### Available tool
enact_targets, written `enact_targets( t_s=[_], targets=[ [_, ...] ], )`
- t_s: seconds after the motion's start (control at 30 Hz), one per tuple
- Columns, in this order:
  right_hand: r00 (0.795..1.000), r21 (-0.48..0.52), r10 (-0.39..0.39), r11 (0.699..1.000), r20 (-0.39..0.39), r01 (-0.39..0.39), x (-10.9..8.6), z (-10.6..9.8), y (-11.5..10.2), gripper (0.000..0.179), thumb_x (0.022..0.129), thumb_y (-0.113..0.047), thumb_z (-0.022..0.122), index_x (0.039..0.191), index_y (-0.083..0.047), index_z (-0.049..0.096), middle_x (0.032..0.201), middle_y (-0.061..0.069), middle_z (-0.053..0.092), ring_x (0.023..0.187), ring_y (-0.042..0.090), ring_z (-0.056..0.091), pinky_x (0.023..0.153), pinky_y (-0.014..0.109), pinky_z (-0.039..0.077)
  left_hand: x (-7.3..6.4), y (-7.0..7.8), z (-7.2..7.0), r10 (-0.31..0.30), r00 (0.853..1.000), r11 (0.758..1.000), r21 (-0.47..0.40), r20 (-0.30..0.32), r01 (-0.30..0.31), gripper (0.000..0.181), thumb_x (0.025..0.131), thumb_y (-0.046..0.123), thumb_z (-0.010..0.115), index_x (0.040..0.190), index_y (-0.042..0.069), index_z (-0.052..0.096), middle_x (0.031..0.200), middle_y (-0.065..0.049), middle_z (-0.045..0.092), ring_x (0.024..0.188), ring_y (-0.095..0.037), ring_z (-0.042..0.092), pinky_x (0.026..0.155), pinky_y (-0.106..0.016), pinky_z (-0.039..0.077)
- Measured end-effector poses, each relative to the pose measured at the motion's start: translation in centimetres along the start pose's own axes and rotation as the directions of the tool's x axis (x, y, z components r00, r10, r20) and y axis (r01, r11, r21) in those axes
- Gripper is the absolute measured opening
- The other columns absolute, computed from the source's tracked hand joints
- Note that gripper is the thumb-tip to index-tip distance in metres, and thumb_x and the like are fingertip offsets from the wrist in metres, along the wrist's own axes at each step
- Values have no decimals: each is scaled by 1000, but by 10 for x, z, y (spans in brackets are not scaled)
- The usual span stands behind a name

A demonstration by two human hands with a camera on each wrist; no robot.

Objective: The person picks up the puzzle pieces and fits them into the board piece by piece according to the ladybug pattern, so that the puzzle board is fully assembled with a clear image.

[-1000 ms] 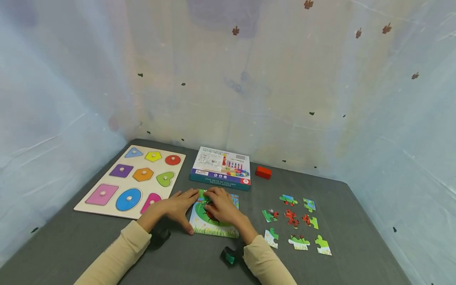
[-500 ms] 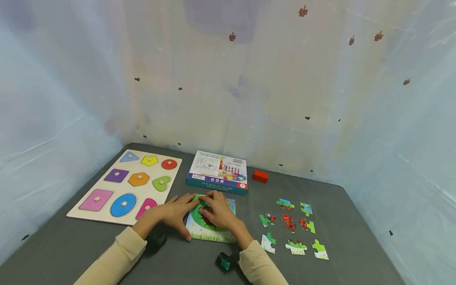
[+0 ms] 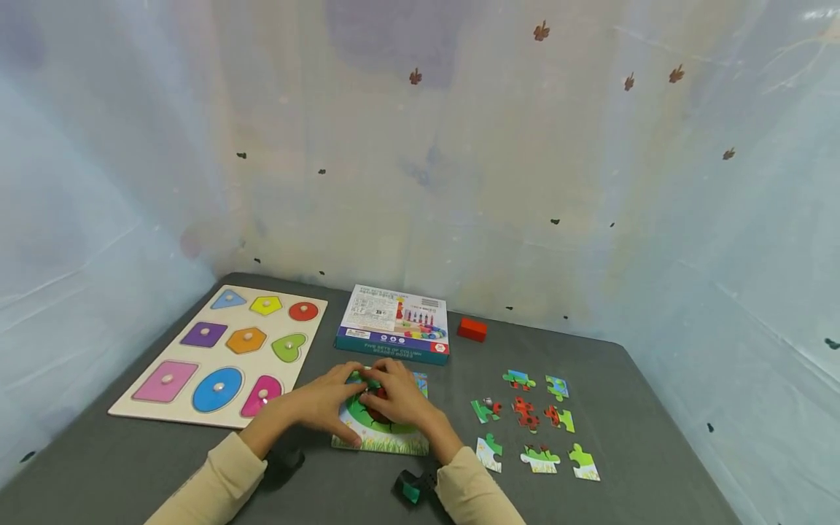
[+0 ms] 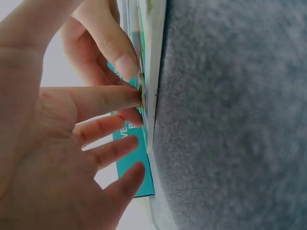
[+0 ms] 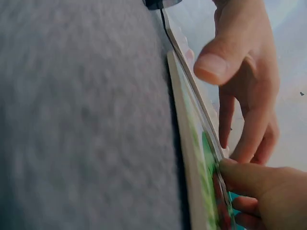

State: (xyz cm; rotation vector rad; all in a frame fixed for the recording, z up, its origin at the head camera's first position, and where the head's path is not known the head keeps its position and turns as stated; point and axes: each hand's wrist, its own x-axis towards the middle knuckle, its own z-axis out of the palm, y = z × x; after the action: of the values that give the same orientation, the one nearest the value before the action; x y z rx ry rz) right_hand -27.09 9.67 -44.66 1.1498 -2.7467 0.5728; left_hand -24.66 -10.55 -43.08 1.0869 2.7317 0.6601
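A square ladybug jigsaw board [image 3: 387, 442] lies flat on the grey table, with a grassy strip along its near edge. My left hand [image 3: 318, 402] reaches over its left side, fingers spread and fairly straight, thumb near the lower left corner. In the left wrist view its index fingertip touches the surface near the right thumb. My right hand [image 3: 402, 397] is bent over the upper left of the board, thumb and fingers pinching a puzzle piece [image 4: 142, 90] seen nearly edge-on at the surface. Both hands hide much of the picture.
Several loose ladybug puzzle pieces [image 3: 525, 413] lie to the right. A wooden shape board [image 3: 167, 350] with knobbed pieces is on the left. Behind stand a teal-edged box [image 3: 394, 324] and a red block [image 3: 472, 329]. A cloth wall [image 3: 420, 182] encloses the back.
The left hand has shifted inward, its fingers now meeting the right hand's at the upper left of the board. The head view has tilted slightly; loose pieces stay in place.
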Motion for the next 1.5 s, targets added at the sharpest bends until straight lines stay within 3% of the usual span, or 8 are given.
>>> enact_targets(
  t_s=[0.17,0.33,0.6,0.83,1.0,1.2,1.33,1.5],
  targets=[
    [998,105,-35,994,55,30,-2,-6,2,40,93,-27,58,128,-8,56,126,8,52,115,22,47,95,37,40,-3,0,2,-12,999,998,-57,43,14,94,69,56,74,137,-1,43,144,-15,25,132,-35,26,101,-54,32],
    [994,198,-70,979,79,53,-5,-17,14,45,92,-23,60,132,-5,49,131,7,52,122,20,47,100,36,39,-4,0,1,-8,997,999,-46,73,12,100,68,54,76,139,-5,38,146,-18,27,134,-35,22,104,-54,27],
    [998,230,-63,971,3,61,-42,-66,47,55,87,-23,66,136,-7,46,137,9,47,126,24,44,98,45,40,3,4,1,24,998,1000,4,54,-24,103,64,55,78,136,-8,39,144,-20,32,132,-35,26,104,-53,28],
    [992,198,3,980,-126,22,-86,-106,77,53,85,-21,68,134,-11,50,138,8,46,125,26,44,94,53,39,4,5,-2,-16,996,1000,-7,84,17,102,65,53,79,139,-5,38,145,-17,31,134,-34,24,106,-52,26],
    [981,123,33,992,-189,-10,-119,-111,99,46,84,-9,69,127,-4,55,134,14,48,123,33,45,90,56,40,2,4,0,-33,995,999,-6,97,34,101,65,52,79,139,-3,38,146,-16,30,134,-33,23,106,-52,26],
    [964,123,124,988,-237,-96,-150,-115,122,49,83,-3,68,129,1,52,134,19,47,122,38,43,88,58,40,4,6,4,-48,995,999,-8,89,49,101,65,50,80,139,-5,38,146,-16,30,135,-32,23,106,-50,26],
    [961,123,156,984,-228,-130,-162,-114,135,50,84,-6,67,131,-2,50,135,18,46,122,36,44,88,55,42,5,9,4,-66,993,997,-29,93,69,102,65,48,80,139,-6,36,146,-17,28,135,-32,23,106,-50,27],
    [960,80,155,987,-233,-140,-166,-107,147,48,85,-3,64,130,4,49,131,26,47,119,43,44,88,59,39,4,10,4,-87,992,995,-39,95,91,103,64,48,81,139,-6,35,146,-17,27,134,-31,25,105,-49,29]
  ],
)
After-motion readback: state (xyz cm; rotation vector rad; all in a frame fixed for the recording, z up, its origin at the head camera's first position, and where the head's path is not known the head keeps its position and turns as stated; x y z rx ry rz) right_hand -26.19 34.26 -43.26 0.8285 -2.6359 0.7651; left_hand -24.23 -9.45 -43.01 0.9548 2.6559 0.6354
